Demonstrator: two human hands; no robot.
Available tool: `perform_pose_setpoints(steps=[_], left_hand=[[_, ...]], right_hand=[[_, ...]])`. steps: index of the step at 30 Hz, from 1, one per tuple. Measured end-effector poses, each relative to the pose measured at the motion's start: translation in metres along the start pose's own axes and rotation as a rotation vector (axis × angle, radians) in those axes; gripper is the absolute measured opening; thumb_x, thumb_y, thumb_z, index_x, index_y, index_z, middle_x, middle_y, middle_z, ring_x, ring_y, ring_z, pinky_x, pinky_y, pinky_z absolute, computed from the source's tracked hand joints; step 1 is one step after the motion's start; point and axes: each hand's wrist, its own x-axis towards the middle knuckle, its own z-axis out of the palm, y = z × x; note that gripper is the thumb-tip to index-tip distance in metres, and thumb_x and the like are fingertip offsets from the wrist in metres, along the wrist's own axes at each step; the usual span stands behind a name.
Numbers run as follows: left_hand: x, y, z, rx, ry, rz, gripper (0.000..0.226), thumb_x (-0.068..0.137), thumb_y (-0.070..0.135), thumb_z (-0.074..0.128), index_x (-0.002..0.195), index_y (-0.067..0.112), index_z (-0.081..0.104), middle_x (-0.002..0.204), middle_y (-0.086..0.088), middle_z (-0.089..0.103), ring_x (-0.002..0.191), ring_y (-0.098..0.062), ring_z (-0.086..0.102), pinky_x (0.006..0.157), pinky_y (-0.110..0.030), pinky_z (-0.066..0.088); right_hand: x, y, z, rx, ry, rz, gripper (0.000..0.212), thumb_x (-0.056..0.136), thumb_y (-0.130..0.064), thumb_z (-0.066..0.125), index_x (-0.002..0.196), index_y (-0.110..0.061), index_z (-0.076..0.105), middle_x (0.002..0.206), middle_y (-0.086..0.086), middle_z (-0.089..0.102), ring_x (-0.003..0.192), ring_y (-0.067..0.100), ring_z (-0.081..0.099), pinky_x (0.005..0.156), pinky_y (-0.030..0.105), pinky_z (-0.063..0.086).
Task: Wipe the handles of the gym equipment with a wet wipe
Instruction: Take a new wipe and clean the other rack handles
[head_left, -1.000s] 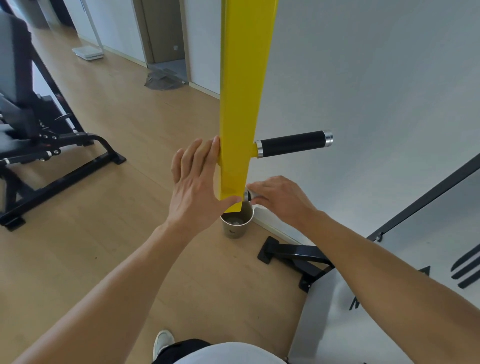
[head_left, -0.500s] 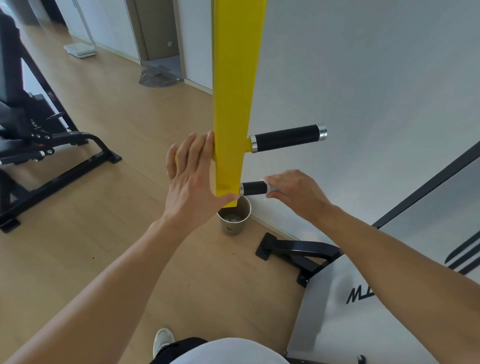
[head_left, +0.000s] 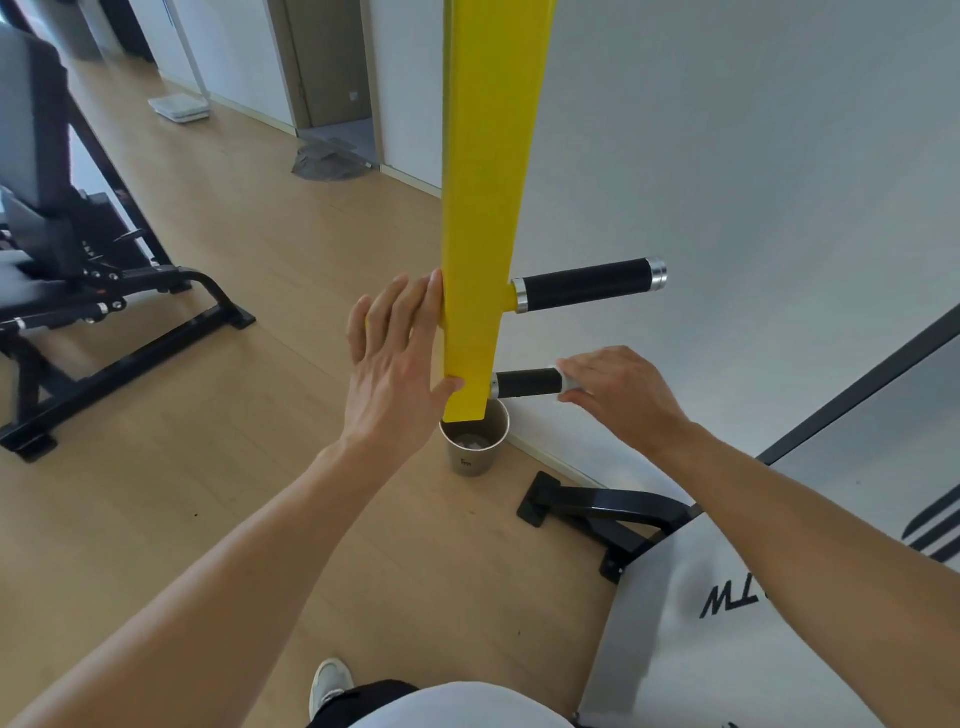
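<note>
A yellow steel arm (head_left: 483, 208) hangs down in the middle of the head view. Two black foam handles stick out to its right: an upper handle (head_left: 587, 286) with a silver end cap, and a lower handle (head_left: 527, 383). My left hand (head_left: 400, 358) lies flat against the arm's left side, fingers spread, thumb under its lower edge. My right hand (head_left: 618, 395) grips the outer end of the lower handle through a white wet wipe (head_left: 569, 382), of which only a small bit shows at the fingertips.
A paper cup (head_left: 472, 447) with crumpled wipes inside stands on the wood floor under the arm. A black machine foot (head_left: 597, 514) and grey panel (head_left: 727, 623) lie at right. A black bench frame (head_left: 104, 312) stands at left, white wall behind.
My right hand slid outward along the lower handle from the yellow arm toward its end, uncovering the black grip. My left hand stayed on the arm.
</note>
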Motion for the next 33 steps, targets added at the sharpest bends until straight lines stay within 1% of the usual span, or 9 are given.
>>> perform_pose_setpoints(steps=[3, 7, 11, 13, 16, 22, 25, 29, 33], left_hand=[[0.000, -0.002, -0.001, -0.003, 0.000, -0.011, 0.116, 0.070, 0.040, 0.089, 0.158, 0.011, 0.020, 0.158, -0.008, 0.034, 0.151, -0.028, 0.019, 0.124, -0.046, 0.007], [0.000, -0.003, -0.003, -0.035, 0.001, -0.012, 0.114, 0.071, 0.042, 0.088, 0.158, 0.012, 0.021, 0.158, -0.008, 0.035, 0.151, -0.028, 0.019, 0.124, -0.046, 0.008], [0.000, -0.005, -0.004, -0.052, 0.022, -0.009, 0.113, 0.069, 0.039, 0.090, 0.157, 0.012, 0.026, 0.156, -0.007, 0.039, 0.149, -0.027, 0.024, 0.124, -0.041, 0.008], [-0.001, -0.003, -0.002, -0.061, 0.036, -0.002, 0.112, 0.068, 0.038, 0.091, 0.157, 0.011, 0.028, 0.154, -0.006, 0.040, 0.147, -0.026, 0.025, 0.124, -0.039, 0.007], [-0.002, 0.002, -0.001, -0.063, 0.054, -0.001, 0.113, 0.066, 0.036, 0.092, 0.156, 0.010, 0.029, 0.153, -0.007, 0.041, 0.146, -0.027, 0.027, 0.123, -0.039, 0.007], [-0.003, 0.000, -0.003, -0.043, 0.048, -0.019, 0.114, 0.065, 0.038, 0.092, 0.156, 0.009, 0.030, 0.152, -0.008, 0.043, 0.145, -0.027, 0.027, 0.122, -0.046, 0.016], [-0.003, 0.000, -0.004, -0.044, 0.043, -0.028, 0.113, 0.065, 0.038, 0.092, 0.156, 0.010, 0.030, 0.151, -0.007, 0.043, 0.145, -0.025, 0.027, 0.122, -0.043, 0.015], [-0.004, -0.001, -0.006, -0.045, 0.026, -0.009, 0.115, 0.065, 0.042, 0.091, 0.156, 0.012, 0.028, 0.153, -0.005, 0.042, 0.145, -0.024, 0.028, 0.122, -0.034, 0.009], [-0.006, 0.003, -0.007, -0.039, 0.030, 0.005, 0.115, 0.064, 0.042, 0.092, 0.156, 0.012, 0.029, 0.152, -0.005, 0.043, 0.144, -0.025, 0.030, 0.121, -0.038, 0.014]], right_hand=[[0.020, -0.027, 0.012, 0.060, -0.006, -0.036, 0.045, 0.085, -0.029, 0.079, 0.124, -0.010, 0.068, 0.115, 0.005, 0.075, 0.103, 0.023, 0.073, 0.095, 0.040, 0.055], [0.045, -0.067, 0.024, 0.171, -0.021, -0.048, 0.043, 0.090, -0.031, 0.074, 0.129, -0.016, 0.065, 0.116, 0.002, 0.075, 0.106, 0.023, 0.071, 0.097, 0.042, 0.053], [0.021, -0.041, 0.021, 0.054, 0.009, -0.034, 0.046, 0.090, -0.025, 0.075, 0.132, -0.012, 0.061, 0.121, 0.005, 0.072, 0.110, 0.021, 0.070, 0.098, 0.040, 0.055], [0.004, -0.017, 0.015, -0.035, 0.051, -0.031, 0.046, 0.085, -0.018, 0.080, 0.128, -0.007, 0.064, 0.116, 0.008, 0.074, 0.104, 0.022, 0.073, 0.095, 0.038, 0.057], [-0.006, 0.001, 0.012, -0.062, 0.101, -0.020, 0.039, 0.086, -0.019, 0.079, 0.121, -0.004, 0.069, 0.107, 0.009, 0.076, 0.096, 0.024, 0.075, 0.092, 0.036, 0.055], [0.027, -0.044, 0.031, 0.016, 0.049, -0.119, 0.044, 0.088, -0.025, 0.076, 0.127, -0.010, 0.065, 0.115, 0.006, 0.074, 0.102, 0.022, 0.071, 0.094, 0.040, 0.057], [0.039, -0.065, 0.042, 0.102, 0.048, -0.060, 0.044, 0.086, -0.022, 0.077, 0.126, -0.012, 0.065, 0.110, 0.005, 0.074, 0.098, 0.024, 0.070, 0.094, 0.041, 0.055], [0.027, -0.055, 0.042, 0.066, 0.074, -0.070, 0.050, 0.083, -0.020, 0.080, 0.130, -0.012, 0.063, 0.115, 0.006, 0.073, 0.102, 0.024, 0.069, 0.096, 0.041, 0.055], [0.006, -0.019, 0.030, 0.004, 0.082, -0.079, 0.049, 0.084, -0.018, 0.078, 0.129, -0.007, 0.063, 0.114, 0.010, 0.073, 0.101, 0.024, 0.071, 0.094, 0.041, 0.057]])
